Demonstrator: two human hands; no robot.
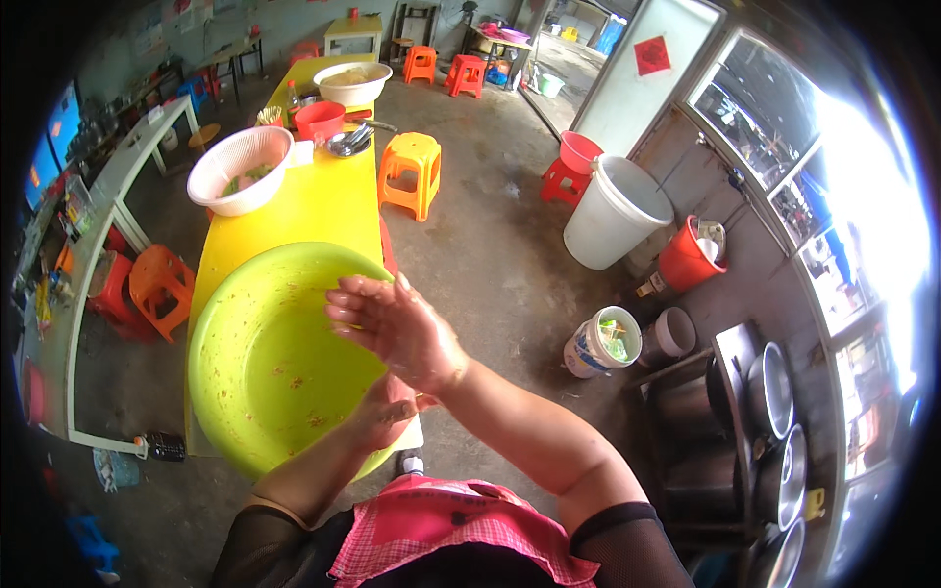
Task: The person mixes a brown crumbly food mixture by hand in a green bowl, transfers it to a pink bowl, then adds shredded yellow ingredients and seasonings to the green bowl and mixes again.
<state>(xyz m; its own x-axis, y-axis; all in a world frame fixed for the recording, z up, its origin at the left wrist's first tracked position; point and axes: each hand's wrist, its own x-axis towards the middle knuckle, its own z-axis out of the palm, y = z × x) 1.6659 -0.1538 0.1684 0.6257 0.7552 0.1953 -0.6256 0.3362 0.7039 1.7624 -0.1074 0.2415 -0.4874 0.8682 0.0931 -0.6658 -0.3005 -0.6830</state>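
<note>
A large lime-green plastic basin [287, 367] stands at the near end of the yellow table, with brownish food bits stuck to its inner wall and floor. My right hand [401, 331] is raised over the basin's right side, palm showing, fingers extended and wet-looking with residue. It holds nothing. Just below, my left hand [388, 411] is close against the right wrist. Its thumb shows, but most of its fingers are hidden behind the right hand and wrist, so I cannot tell whether they touch it.
Farther along the yellow table [316, 198] are a pink colander [246, 176] with green leaves, a red bowl [320, 119] and a white basin [353, 84]. An orange stool [410, 173] stands beside it. Rightward are a white barrel [614, 220], a scrap bucket [584, 345] and a pot rack [735, 411].
</note>
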